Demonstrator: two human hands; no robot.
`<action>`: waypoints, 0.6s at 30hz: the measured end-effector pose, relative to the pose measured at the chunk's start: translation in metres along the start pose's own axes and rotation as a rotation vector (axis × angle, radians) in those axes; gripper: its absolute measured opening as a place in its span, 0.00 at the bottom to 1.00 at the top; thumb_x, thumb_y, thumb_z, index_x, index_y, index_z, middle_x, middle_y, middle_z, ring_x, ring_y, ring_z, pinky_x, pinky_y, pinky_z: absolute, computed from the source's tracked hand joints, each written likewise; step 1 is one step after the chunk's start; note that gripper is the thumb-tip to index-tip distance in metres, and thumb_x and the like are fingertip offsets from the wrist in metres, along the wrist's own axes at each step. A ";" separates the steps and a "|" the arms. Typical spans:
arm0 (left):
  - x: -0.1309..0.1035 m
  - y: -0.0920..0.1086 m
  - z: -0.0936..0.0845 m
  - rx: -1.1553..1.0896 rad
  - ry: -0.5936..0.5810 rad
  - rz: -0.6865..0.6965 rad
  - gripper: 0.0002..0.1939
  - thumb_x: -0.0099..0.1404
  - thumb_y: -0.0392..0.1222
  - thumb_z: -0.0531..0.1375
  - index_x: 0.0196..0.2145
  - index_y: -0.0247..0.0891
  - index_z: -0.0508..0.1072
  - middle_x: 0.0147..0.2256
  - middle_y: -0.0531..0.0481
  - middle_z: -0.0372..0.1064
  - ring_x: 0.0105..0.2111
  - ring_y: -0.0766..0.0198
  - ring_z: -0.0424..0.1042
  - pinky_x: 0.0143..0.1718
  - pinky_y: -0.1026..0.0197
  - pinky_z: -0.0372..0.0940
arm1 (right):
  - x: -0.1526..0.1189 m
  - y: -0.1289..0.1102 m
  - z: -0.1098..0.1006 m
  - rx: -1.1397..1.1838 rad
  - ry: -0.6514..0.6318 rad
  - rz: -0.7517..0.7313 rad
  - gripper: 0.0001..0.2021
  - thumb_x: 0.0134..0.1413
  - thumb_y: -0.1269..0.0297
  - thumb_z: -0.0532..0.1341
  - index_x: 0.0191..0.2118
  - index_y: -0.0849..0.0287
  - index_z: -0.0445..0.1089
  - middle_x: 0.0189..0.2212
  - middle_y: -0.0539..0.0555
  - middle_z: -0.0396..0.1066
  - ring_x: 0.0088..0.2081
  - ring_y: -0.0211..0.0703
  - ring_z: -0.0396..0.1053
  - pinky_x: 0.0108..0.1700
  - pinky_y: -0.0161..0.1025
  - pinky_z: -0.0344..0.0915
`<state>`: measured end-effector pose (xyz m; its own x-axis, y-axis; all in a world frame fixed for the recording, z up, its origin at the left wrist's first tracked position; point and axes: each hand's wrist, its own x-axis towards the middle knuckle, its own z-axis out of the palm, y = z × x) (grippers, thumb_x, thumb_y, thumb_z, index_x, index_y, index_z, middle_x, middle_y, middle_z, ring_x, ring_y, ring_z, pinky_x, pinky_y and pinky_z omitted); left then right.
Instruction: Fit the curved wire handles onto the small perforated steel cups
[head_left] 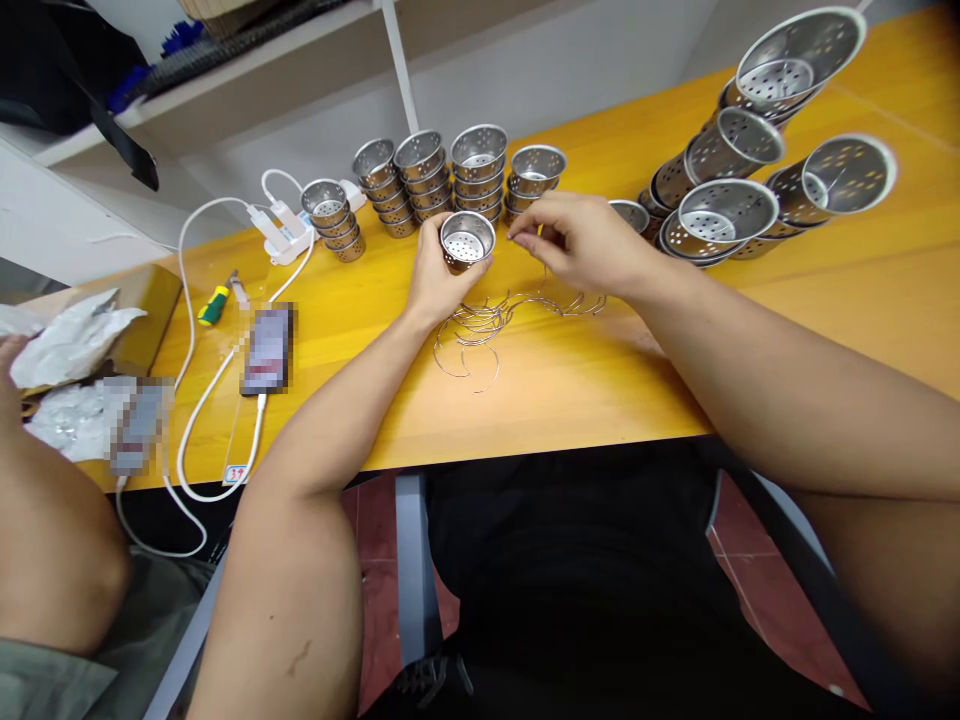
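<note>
"The left hand?"

"Its fingers curl around a shiny, round metal cup punched with holes."

"And next?"

"Thin, curved wires lie tangled on the smooth yellow table, in front of the cup."

"The right hand?"

"Just right of the cup, fingers bent nearly together; whether they grip anything, I can't tell."

I looked remotely over a yellow, wood-grained tabletop. Towards its back I counted five stacks of perforated metal cups, with more stacks at the right; thin curved wires lay heaped near the middle. To the left I made out a power strip, white cables, a phone and a green-and-yellow tool.
</note>
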<state>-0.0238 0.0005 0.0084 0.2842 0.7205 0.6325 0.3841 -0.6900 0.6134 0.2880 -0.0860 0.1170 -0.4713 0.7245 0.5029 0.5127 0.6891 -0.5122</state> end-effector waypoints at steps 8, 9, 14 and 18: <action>0.002 -0.007 0.010 -0.076 -0.027 0.044 0.56 0.72 0.83 0.77 0.80 0.54 0.61 0.75 0.37 0.73 0.78 0.38 0.78 0.84 0.28 0.74 | 0.001 0.005 0.001 0.038 0.143 0.067 0.33 0.86 0.22 0.61 0.61 0.43 0.91 0.52 0.63 0.85 0.48 0.65 0.82 0.55 0.64 0.80; 0.002 -0.009 0.012 -0.080 -0.041 0.063 0.56 0.73 0.84 0.76 0.81 0.54 0.60 0.75 0.38 0.72 0.78 0.38 0.77 0.84 0.29 0.74 | 0.002 0.007 0.001 0.046 0.152 0.067 0.35 0.85 0.20 0.60 0.61 0.43 0.92 0.51 0.63 0.85 0.48 0.63 0.82 0.55 0.64 0.80; 0.003 -0.017 0.015 -0.116 -0.095 0.102 0.57 0.73 0.86 0.74 0.83 0.57 0.58 0.76 0.38 0.71 0.76 0.38 0.79 0.81 0.28 0.76 | 0.004 0.010 0.005 0.165 0.191 0.119 0.39 0.77 0.12 0.65 0.59 0.43 0.90 0.45 0.59 0.86 0.40 0.55 0.75 0.47 0.60 0.76; 0.003 -0.012 0.013 -0.137 -0.119 0.112 0.57 0.73 0.86 0.74 0.83 0.57 0.59 0.76 0.37 0.72 0.75 0.39 0.80 0.80 0.27 0.77 | 0.005 0.002 0.008 0.315 0.223 0.195 0.36 0.69 0.13 0.74 0.50 0.45 0.85 0.38 0.57 0.85 0.35 0.53 0.72 0.41 0.59 0.76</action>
<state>-0.0163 0.0118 -0.0026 0.4232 0.6366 0.6447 0.2241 -0.7630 0.6062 0.2814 -0.0810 0.1128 -0.2030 0.8443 0.4959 0.3165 0.5359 -0.7827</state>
